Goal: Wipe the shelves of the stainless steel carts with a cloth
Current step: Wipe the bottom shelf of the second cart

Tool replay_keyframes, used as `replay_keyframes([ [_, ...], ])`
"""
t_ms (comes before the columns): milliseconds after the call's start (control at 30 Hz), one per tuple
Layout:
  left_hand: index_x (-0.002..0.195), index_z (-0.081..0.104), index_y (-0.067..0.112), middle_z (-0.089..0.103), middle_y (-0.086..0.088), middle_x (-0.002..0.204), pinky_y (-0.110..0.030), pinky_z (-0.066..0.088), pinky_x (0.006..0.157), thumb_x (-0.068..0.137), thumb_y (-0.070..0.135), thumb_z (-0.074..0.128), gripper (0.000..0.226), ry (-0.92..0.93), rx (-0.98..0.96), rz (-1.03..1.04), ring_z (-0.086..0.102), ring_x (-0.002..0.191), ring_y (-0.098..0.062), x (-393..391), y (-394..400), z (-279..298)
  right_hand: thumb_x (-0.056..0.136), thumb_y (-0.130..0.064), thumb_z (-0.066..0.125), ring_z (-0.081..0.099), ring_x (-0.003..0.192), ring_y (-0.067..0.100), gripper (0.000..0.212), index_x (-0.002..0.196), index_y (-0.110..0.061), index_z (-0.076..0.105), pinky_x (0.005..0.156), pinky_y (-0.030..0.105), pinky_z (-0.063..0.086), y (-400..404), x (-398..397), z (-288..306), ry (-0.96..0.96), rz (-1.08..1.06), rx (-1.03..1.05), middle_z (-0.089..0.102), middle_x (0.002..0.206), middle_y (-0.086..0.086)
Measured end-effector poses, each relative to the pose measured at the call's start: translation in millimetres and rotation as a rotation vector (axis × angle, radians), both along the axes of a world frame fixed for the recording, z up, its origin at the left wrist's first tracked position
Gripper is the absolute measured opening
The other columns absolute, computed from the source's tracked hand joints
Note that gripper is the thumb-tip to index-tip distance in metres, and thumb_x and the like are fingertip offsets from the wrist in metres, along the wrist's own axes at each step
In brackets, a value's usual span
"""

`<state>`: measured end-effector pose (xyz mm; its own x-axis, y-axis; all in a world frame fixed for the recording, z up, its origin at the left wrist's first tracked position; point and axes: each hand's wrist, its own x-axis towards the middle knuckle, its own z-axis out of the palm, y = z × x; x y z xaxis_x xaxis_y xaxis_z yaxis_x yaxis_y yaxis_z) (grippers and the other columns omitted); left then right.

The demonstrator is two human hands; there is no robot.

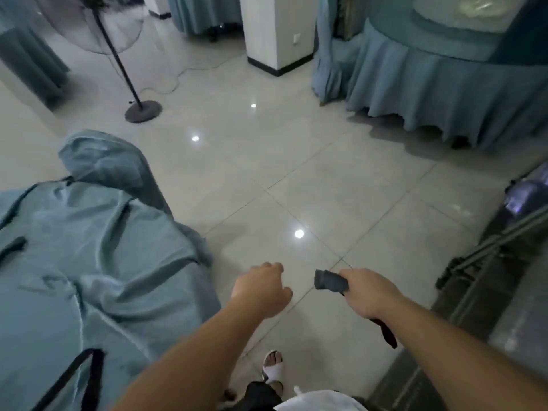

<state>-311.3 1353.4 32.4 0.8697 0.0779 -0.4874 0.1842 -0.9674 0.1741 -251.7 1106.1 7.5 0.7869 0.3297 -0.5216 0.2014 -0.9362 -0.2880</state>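
My right hand (369,295) grips a dark grey cloth (330,281); one folded end sticks out to the left of the fist and a dark tail hangs below my wrist. My left hand (262,287) hovers over the tiled floor with loosely curled fingers and holds nothing. A stainless steel cart (486,295) stands at the right edge, blurred, with its rails and a shelf partly in view, just right of my right forearm.
A chair draped in teal fabric (89,262) fills the lower left. A round table with a teal skirt (450,84) stands at the upper right, a white pillar (275,31) behind it. A pedestal fan (142,109) with a cord stands at the upper left. Glossy tiles lie between.
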Motion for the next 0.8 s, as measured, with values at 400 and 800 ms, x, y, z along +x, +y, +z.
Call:
replay_keyframes([
  [400, 0.15, 0.049, 0.026, 0.06, 0.0, 0.141, -0.041, 0.047, 0.104, 0.1, 0.049, 0.05, 0.054, -0.006, -0.023, -0.549, 0.059, 0.126, -0.025, 216.7, -114.4, 2.7, 0.096, -0.027, 0.049, 0.061, 0.074, 0.012, 0.016, 0.082, -0.03, 0.057, 0.069, 0.03, 0.052, -124.3, 61.8, -14.0, 0.04, -0.679, 0.018, 0.064, 0.081, -0.008],
  [800, 0.151, 0.049, 0.027, 0.06, 0.002, 0.14, -0.038, 0.046, 0.102, 0.101, 0.05, 0.051, 0.055, -0.035, -0.018, -0.832, 0.059, 0.125, -0.023, 379.8, -304.8, 21.0, 0.097, -0.018, 0.051, 0.065, 0.079, 0.017, 0.02, 0.078, -0.027, 0.053, 0.08, 0.039, 0.059, -273.7, 171.2, -14.5, 0.02, -0.966, 0.086, 0.065, 0.082, -0.001],
])
